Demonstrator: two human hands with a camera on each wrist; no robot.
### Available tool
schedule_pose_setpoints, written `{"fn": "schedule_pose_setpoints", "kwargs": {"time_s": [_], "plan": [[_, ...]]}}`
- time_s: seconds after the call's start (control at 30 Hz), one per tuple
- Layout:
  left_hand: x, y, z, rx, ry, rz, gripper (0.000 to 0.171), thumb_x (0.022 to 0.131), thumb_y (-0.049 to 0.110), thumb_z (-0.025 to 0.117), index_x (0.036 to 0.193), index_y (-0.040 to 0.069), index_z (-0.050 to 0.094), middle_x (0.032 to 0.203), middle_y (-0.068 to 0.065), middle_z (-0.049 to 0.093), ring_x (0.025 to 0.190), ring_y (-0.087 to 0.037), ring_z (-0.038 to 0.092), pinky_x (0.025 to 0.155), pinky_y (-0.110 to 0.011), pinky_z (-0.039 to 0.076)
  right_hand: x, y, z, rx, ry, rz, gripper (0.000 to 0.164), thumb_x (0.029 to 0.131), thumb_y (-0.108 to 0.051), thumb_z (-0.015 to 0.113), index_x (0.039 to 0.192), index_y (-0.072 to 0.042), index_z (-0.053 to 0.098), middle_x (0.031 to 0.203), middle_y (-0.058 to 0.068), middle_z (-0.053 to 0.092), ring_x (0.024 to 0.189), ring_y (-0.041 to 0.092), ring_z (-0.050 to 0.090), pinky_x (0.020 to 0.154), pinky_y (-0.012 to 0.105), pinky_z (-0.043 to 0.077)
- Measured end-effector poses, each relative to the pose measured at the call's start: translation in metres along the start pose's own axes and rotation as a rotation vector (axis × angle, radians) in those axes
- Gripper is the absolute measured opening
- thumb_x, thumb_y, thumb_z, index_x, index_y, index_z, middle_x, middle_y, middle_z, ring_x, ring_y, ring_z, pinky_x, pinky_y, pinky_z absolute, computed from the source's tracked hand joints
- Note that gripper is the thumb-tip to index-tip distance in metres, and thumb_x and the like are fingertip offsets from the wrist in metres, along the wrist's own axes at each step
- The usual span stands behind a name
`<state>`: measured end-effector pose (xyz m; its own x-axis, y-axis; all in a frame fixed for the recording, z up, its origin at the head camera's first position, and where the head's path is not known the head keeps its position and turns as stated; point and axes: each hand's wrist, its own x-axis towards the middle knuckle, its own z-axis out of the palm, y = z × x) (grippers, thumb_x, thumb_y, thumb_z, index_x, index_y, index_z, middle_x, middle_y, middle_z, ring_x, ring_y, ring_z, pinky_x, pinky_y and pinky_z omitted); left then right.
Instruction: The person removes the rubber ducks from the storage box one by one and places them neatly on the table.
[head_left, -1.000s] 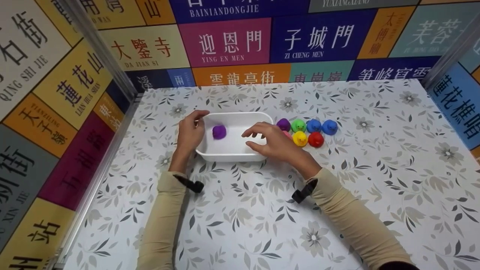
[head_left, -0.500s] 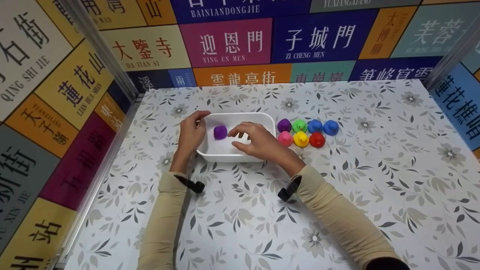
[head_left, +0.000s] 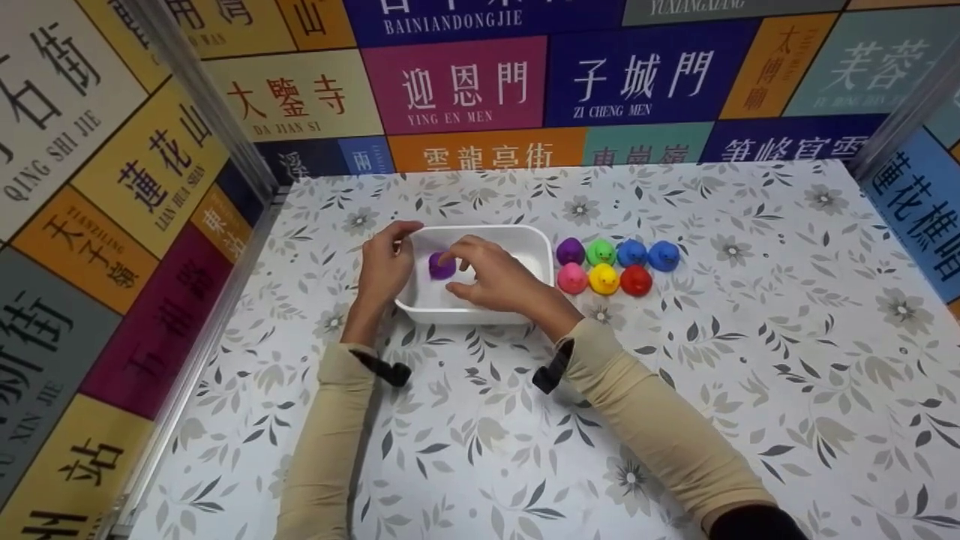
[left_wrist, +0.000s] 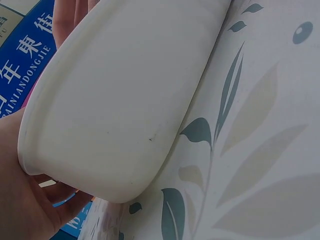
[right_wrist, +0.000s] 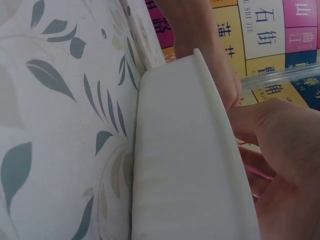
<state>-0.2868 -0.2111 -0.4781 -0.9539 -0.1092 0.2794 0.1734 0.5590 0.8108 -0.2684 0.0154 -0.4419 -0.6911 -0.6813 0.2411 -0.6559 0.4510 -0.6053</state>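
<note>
My left hand (head_left: 384,262) grips the left end of a white plastic tub (head_left: 472,316). In the left wrist view its fingers (left_wrist: 70,202) curl around the tub's rim. Inside the tub, near its left end, sits a purple rubber duck (head_left: 437,270). Over the tub reaches my right hand (head_left: 495,277), a fingertip overlapping the duck's top while the thumb stands apart from it. The right wrist view shows mostly the tub's outer wall (right_wrist: 185,165), with the right hand (right_wrist: 290,155) beyond its rim; the duck is hidden there.
Right of the tub stand two rows of rubber ducks: purple (head_left: 570,251), green (head_left: 600,253) and two blue (head_left: 631,253) behind, pink (head_left: 572,277), yellow (head_left: 604,278) and red (head_left: 636,280) in front. Printed panels (head_left: 465,82) wall the patterned table (head_left: 480,450) at back and sides.
My right hand has moved left across the tub to the purple duck inside, uncovering the pink duck outside. The left hand stays on the tub's left end.
</note>
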Motion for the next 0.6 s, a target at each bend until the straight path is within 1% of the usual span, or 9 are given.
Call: {"fn": "schedule_pose_setpoints", "kwargs": {"time_s": [0.13, 0.33, 0.43, 0.53, 0.6], "plan": [[0.000, 0.000, 0.001, 0.009, 0.001, 0.007, 0.034, 0.104, 0.003, 0.054, 0.127, 0.011, 0.077, 0.123, -0.010, 0.080, 0.115, -0.023, 0.073, 0.104, -0.041, 0.055, 0.004, -0.001, 0.004, -0.003, -0.030, 0.015, 0.042, 0.095, -0.016, 0.080, 0.132, 0.001, 0.071, 0.134, 0.018, 0.066, 0.121, 0.039, 0.066, 0.106, 0.046, 0.052], [0.000, 0.000, 0.001, 0.025, 0.000, 0.020, 0.035, 0.104, 0.003, 0.053, 0.128, 0.010, 0.077, 0.123, -0.011, 0.080, 0.117, -0.022, 0.072, 0.104, -0.041, 0.055, 0.010, -0.002, 0.011, -0.035, -0.055, 0.014, 0.048, 0.094, -0.018, 0.079, 0.136, 0.002, 0.066, 0.141, 0.017, 0.063, 0.133, 0.032, 0.059, 0.118, 0.044, 0.045], [0.000, 0.000, 0.001, 0.027, 0.001, 0.020, 0.034, 0.104, 0.003, 0.053, 0.127, 0.011, 0.077, 0.122, -0.010, 0.080, 0.116, -0.022, 0.073, 0.103, -0.041, 0.055, 0.013, 0.000, 0.014, -0.058, -0.086, 0.029, 0.055, 0.096, -0.021, 0.078, 0.144, 0.001, 0.062, 0.151, 0.019, 0.058, 0.145, 0.032, 0.052, 0.125, 0.044, 0.038], [0.000, -0.001, 0.001, 0.025, 0.003, 0.019, 0.034, 0.104, 0.003, 0.053, 0.127, 0.010, 0.077, 0.122, -0.011, 0.080, 0.116, -0.022, 0.073, 0.104, -0.041, 0.056, 0.015, 0.002, 0.015, -0.066, -0.123, 0.057, 0.064, 0.098, -0.023, 0.075, 0.155, -0.001, 0.054, 0.165, 0.020, 0.048, 0.157, 0.034, 0.041, 0.132, 0.045, 0.029], [0.000, -0.001, 0.001, 0.024, 0.001, 0.018, 0.035, 0.104, 0.002, 0.052, 0.127, 0.010, 0.077, 0.122, -0.011, 0.080, 0.117, -0.022, 0.073, 0.105, -0.041, 0.055, 0.016, 0.004, 0.016, -0.067, -0.145, 0.073, 0.069, 0.100, -0.024, 0.074, 0.160, -0.001, 0.049, 0.170, 0.021, 0.042, 0.162, 0.035, 0.035, 0.135, 0.045, 0.023]]}}
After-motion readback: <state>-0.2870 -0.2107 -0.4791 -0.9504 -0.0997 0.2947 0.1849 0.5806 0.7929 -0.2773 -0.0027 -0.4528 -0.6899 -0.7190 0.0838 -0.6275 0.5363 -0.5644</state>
